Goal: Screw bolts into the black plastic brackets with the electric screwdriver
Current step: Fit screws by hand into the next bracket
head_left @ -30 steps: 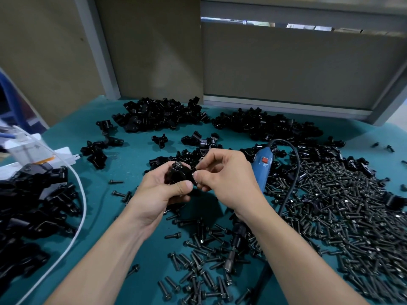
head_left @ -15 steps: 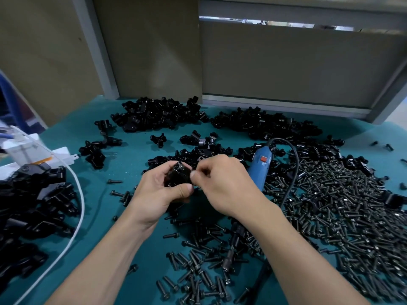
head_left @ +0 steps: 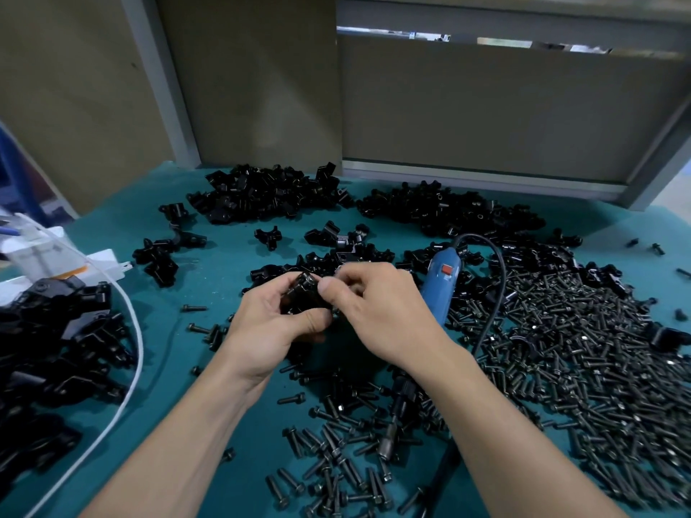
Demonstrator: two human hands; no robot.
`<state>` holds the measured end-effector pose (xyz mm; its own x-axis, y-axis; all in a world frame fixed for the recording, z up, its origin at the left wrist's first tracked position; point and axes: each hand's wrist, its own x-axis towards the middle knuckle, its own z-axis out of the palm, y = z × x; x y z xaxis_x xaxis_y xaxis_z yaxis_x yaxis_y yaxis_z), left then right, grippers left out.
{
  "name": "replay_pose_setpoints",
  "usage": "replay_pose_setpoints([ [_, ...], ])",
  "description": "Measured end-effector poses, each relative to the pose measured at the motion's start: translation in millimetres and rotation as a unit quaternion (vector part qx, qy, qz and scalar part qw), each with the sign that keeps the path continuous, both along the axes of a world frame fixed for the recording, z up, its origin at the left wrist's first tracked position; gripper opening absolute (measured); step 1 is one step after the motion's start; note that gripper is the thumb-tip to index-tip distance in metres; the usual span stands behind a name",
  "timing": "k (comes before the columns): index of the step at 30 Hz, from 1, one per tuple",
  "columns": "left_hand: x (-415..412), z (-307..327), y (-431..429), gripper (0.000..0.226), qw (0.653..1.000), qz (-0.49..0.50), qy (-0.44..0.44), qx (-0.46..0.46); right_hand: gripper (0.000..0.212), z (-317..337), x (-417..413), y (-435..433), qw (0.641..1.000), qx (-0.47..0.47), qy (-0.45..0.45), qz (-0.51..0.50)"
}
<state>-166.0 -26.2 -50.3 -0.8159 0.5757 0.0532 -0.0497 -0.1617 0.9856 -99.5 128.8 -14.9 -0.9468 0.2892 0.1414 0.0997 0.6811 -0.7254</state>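
A teal-covered counter (head_left: pixel 175 353) fills the lower half of the view and runs back to a wall of 3 dull olive-brown panels (head_left: pixel 504 114). A grey metal post (head_left: pixel 164 91) stands upright between the left and middle panels, and a grey rail (head_left: pixel 467 177) edges the foot of the right one. Above that panel a narrow slot (head_left: pixel 392 33) shows bright glimpses. A grey strut (head_left: pixel 662 151) slants at far right. The light is soft and dim.
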Motion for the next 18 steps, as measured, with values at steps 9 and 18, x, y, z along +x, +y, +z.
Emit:
replay_pose_setpoints([
  [9,-0.6,-1.2,-0.2,0.032,1.0,-0.002,0.008,-0.024,0.045,-3.4,-0.8,-0.1,1.0,0.002,-0.017,-0.013],
  [18,5.2,-0.7,2.7,0.034,1.0,-0.003,0.012,-0.018,0.052,-0.2,-0.9,1.5,1.0,0.005,-0.017,-0.025],
])
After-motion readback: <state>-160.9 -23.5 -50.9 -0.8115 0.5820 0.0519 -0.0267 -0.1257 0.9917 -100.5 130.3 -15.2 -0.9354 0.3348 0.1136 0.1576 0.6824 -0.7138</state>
